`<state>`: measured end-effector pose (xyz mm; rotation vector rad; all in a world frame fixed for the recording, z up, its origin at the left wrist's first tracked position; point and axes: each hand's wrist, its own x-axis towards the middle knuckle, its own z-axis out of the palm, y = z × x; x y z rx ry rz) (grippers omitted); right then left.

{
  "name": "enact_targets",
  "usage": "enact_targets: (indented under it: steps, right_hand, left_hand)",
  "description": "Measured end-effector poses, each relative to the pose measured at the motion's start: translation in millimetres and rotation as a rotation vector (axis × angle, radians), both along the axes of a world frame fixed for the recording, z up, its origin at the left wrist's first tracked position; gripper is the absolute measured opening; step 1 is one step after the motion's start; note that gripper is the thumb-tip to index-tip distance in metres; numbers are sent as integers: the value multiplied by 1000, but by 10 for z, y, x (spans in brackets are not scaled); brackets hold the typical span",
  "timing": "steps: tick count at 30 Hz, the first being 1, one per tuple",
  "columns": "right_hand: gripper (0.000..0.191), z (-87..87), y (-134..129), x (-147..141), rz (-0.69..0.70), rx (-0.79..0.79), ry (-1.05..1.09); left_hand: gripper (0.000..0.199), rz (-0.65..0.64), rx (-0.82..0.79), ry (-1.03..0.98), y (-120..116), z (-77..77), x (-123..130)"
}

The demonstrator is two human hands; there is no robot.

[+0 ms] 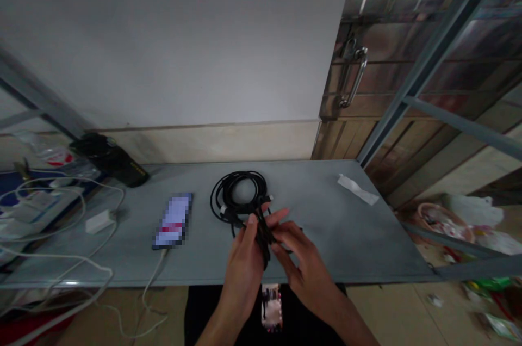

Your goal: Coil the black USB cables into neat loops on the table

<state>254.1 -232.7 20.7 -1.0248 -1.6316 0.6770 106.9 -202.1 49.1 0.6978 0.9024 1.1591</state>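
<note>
A bundle of black cable [264,237] is gathered between my two hands, just above the front part of the grey table. My left hand [248,256] is closed around the bundle, thumb on top. The fingers of my right hand [296,253] pinch strands at the bundle's right side. Behind my hands, a coil of black cable [220,189] lies in loops on the tabletop; whether it is joined to the bundle I cannot tell. A connector plug [269,198] shows at the coil's right edge.
On the grey table [326,226] are a phone [173,221] with a white charging cord, a white adapter [100,222], a black bottle [110,160] and a white paper strip [358,189]. Metal frame posts [432,57] rise at both sides. Another phone [272,308] rests on my lap.
</note>
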Motion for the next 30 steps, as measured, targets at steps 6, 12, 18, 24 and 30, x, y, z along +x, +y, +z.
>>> enact_targets:
  steps: [6,12,18,24,30]
  right_hand:
    - [28,-68,-207,-216,-187,120,-3]
    - [18,-1564,-830,-504,-7,193,-284]
    - [56,-3111,-1028,-410,94,-143,-859]
    - [52,-3303,-972,-344,89,-227,-908]
    - [60,-3335,-829,-392,1,-333,-907]
  left_hand:
    - [39,69,196,4,-23,302,-10]
    - [39,76,403,224,179,475,-327]
    - [33,-3,753,900,572,245,-560]
    - [42,-341,934,1601,1031,-202,-589]
    - [51,-417,1024,1759,1239,-478,-635]
